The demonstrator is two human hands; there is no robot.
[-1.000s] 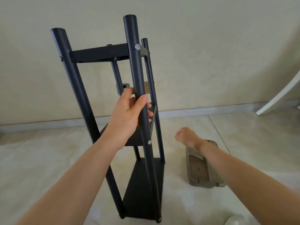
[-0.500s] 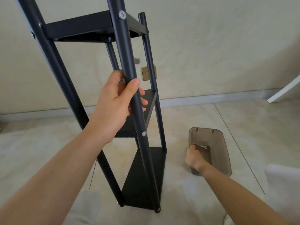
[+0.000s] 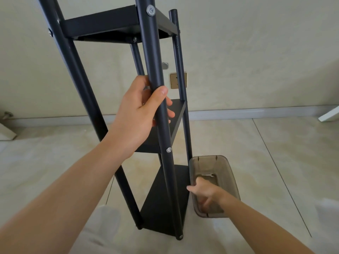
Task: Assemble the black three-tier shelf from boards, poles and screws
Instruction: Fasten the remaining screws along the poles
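Note:
The black three-tier shelf [image 3: 161,198] stands upright on the floor, its three boards fixed between four poles. Silver screws [image 3: 169,149] show on the nearest pole [image 3: 156,52]. My left hand [image 3: 139,114] grips that pole between the top board [image 3: 102,24] and the middle board [image 3: 174,121]. To the right of the shelf's foot lies a translucent brown tray [image 3: 227,173] with a small wrench [image 3: 207,175] in it. My right hand [image 3: 205,193] holds the tray's left wall, thumb outside and fingers inside.
A wall with a gold socket plate [image 3: 178,80] and a baseboard runs behind the shelf. A white furniture leg [image 3: 330,114] slants in at the far right, and a white object [image 3: 6,132] sits at the far left. Pale cloth [image 3: 102,226] lies below my left arm.
My right hand dropped to the tray, took hold of its left wall and drew it against the shelf's foot. The view moved closer to the shelf. My left hand kept its grip.

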